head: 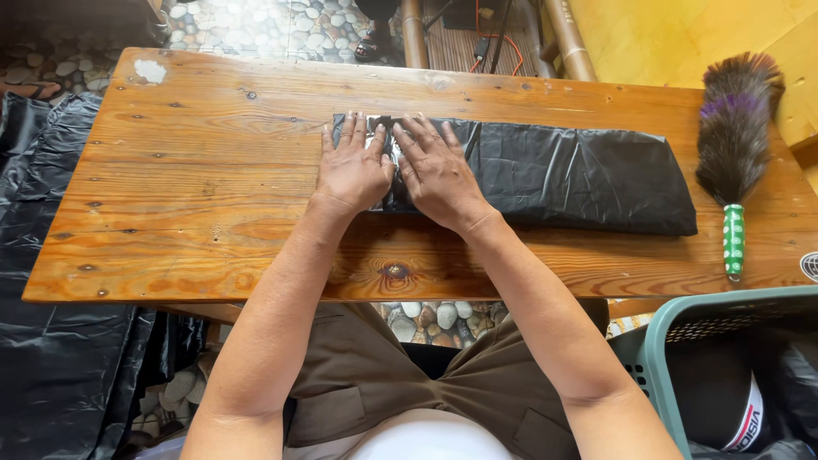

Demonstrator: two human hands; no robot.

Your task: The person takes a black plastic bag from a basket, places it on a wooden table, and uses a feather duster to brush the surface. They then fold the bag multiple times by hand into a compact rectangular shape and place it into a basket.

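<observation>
A black plastic bag (579, 175), folded into a long flat strip, lies across the wooden table (196, 196). My left hand (351, 170) presses flat on the strip's left end, fingers spread. My right hand (436, 175) lies flat beside it, palm down on the same end of the bag, fingers apart. The two hands touch at the thumbs. Neither hand grips anything.
A feather duster (734, 145) with a green and white handle lies at the table's right end. A teal plastic basket (673, 341) stands at the lower right. Black plastic sheeting (51, 375) covers the pebble floor on the left.
</observation>
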